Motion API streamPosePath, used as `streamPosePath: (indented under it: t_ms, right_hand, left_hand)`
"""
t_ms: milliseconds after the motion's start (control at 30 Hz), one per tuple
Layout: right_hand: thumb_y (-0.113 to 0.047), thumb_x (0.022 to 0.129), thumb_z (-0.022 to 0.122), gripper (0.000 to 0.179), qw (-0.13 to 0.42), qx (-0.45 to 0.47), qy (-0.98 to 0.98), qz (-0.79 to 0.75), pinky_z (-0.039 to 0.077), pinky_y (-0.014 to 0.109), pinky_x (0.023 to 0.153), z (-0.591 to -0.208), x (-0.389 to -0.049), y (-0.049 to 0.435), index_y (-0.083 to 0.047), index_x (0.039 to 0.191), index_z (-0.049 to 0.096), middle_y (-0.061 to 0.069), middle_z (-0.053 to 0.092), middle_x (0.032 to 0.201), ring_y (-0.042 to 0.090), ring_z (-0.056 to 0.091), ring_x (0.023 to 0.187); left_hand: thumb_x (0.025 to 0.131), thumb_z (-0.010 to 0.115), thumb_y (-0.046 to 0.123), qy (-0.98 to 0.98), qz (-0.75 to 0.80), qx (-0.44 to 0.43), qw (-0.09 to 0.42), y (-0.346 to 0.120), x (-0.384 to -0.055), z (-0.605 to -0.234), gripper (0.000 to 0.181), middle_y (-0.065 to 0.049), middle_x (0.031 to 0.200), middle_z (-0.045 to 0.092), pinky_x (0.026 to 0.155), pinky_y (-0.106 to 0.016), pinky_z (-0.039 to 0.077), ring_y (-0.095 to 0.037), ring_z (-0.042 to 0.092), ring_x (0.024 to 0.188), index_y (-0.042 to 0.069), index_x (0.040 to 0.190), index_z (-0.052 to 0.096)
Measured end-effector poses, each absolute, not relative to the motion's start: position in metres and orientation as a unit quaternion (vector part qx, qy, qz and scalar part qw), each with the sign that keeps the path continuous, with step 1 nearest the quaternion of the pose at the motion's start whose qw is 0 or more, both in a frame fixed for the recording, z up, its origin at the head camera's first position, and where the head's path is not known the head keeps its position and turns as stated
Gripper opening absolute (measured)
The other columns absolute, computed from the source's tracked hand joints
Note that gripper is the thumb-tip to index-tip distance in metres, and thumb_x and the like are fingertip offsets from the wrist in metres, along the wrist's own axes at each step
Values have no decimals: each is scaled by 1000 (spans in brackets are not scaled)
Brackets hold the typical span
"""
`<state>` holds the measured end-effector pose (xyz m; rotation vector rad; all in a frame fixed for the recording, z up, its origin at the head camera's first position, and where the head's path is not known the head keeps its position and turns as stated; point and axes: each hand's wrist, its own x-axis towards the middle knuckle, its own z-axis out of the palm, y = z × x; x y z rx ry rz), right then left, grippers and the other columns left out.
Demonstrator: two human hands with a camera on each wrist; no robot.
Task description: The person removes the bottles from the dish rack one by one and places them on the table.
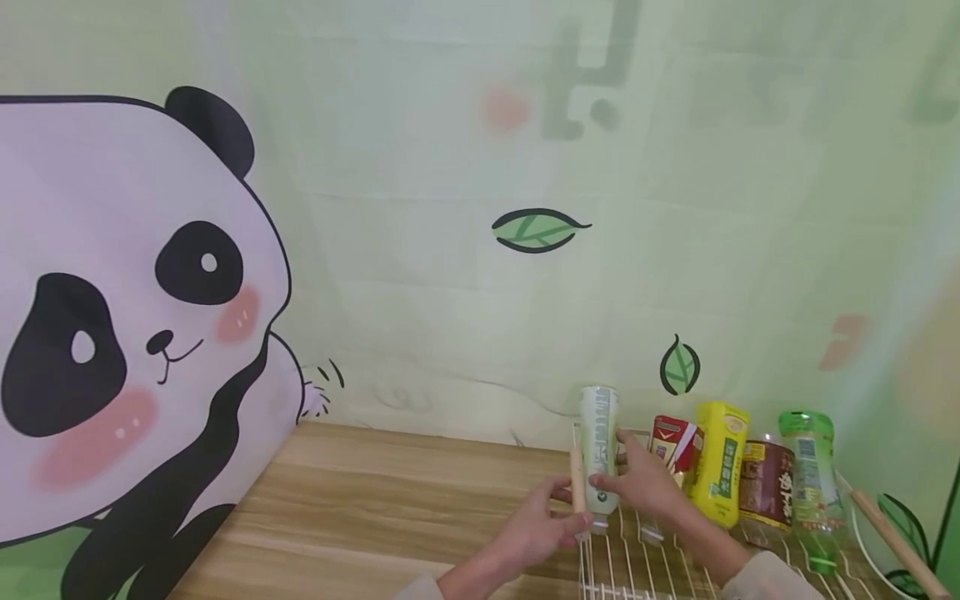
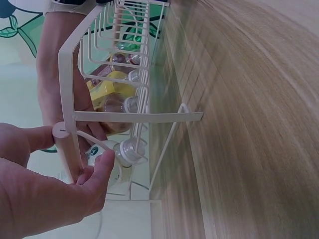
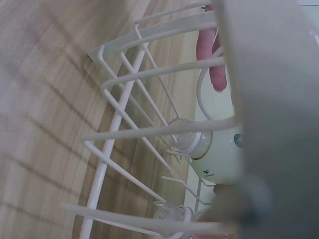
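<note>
My right hand (image 1: 652, 483) holds a pale green and white bottle (image 1: 598, 442), which stands upside down at the left end of a white wire rack (image 2: 66, 82). The bottle's clear cap (image 2: 132, 151) points down among the wires. Close beside it, my left hand (image 1: 525, 529) pinches the rack's wooden handle (image 2: 70, 154) between thumb and fingers. In the right wrist view, the bottle (image 3: 219, 157) shows behind the wires (image 3: 149, 132). A finger (image 3: 204, 45) appears near it there, but most of the right hand is hidden.
Right of the held bottle, the rack carries a red package (image 1: 675, 442), a yellow bottle (image 1: 717, 467), a brown-labelled bottle (image 1: 767, 483) and a green-bottomed bottle (image 1: 810, 467). Another wooden handle (image 1: 896, 537) is at the far right. A wood-grain table (image 1: 390, 500) extends left; a printed cloth (image 1: 420, 292) hangs behind.
</note>
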<state>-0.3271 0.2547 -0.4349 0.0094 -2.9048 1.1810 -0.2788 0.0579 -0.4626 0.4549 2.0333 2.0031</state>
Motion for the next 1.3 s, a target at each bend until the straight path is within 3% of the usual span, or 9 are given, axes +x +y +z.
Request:
streamPosePath:
  t_ms: [433,633,800,900,1067,1200,1300]
  right_hand:
    - [-38,86,77,100,9,11,-933,360,59,48,77,-431,-323,251,2,154,17,33,53,130,38,62,106]
    - [-34,85,79,94,17,-3,-934,358,59,43,73,-425,-321,253,2,152,24,29,57,128,33,65,102]
    - [-36,83,80,86,33,1,-938,344,59,41,72,-414,-316,254,2,145,34,26,60,125,31,65,98]
    - [-37,82,81,81,45,21,-939,341,59,44,78,-403,-311,256,3,140,40,25,59,128,34,64,103]
    - [-33,83,80,74,78,77,-942,316,56,51,88,-378,-302,257,4,137,46,24,58,132,38,62,112]
    - [-31,84,80,69,100,113,-945,291,57,49,85,-363,-296,257,1,136,49,20,61,130,35,64,110]
    - [-28,82,81,66,109,134,-945,277,57,43,78,-357,-292,254,-2,136,52,16,63,127,28,65,101]
  left_hand:
    - [87,73,9,692,694,155,123,59,-280,-463,59,-11,122,54,80,-42,59,-19,65,92,3,140,47]
    - [88,73,11,695,687,169,127,58,-282,-462,59,-10,123,54,80,-41,59,-19,65,94,2,141,46]
    - [91,73,25,745,629,194,110,46,-284,-456,64,-14,128,53,78,-44,59,-25,63,101,4,143,45]
    - [91,72,36,801,560,204,60,37,-288,-444,69,-15,134,53,80,-44,58,-31,61,108,6,146,43]
    - [91,69,45,858,449,244,-62,20,-296,-404,73,-6,140,49,89,-39,55,-26,56,119,12,148,41]
    - [88,74,40,863,357,307,-185,6,-299,-367,71,-3,140,48,99,-38,50,-22,50,125,12,146,44]
    - [86,77,42,866,263,345,-249,-2,-298,-348,73,0,141,48,105,-37,46,-20,45,129,15,145,46]
